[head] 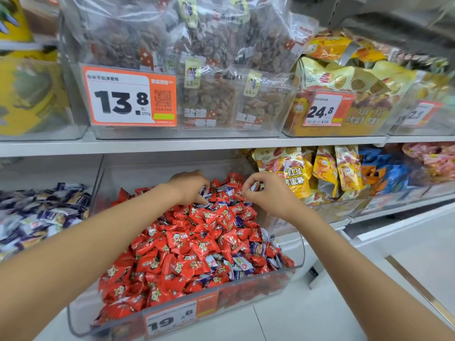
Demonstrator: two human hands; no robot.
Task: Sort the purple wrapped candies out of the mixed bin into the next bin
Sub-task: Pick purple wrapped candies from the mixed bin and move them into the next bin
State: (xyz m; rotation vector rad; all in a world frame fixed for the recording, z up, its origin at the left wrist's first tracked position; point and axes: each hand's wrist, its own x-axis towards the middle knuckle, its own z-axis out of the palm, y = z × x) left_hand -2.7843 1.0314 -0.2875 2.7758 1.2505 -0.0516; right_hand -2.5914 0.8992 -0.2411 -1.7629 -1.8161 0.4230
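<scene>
Right hand point(267, 193) pinches crinkly purple candy point(249, 189).

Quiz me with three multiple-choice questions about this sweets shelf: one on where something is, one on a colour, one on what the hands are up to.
1. Where does the purple-candy pile lie relative to the mixed bin?
A. above it
B. to its left
C. to its right

2. Which wrapper colour dominates the mixed bin?
A. red
B. green
C. yellow

3. Where are the two hands?
A. one at each bin
B. both on the upper shelf
C. both at the mixed bin

Answers:
1 B: the pile sits left of the mixed bin, on the same shelf.
2 A: red candies cover most of it.
3 C: the left hand and right hand both reach its far end.
</scene>
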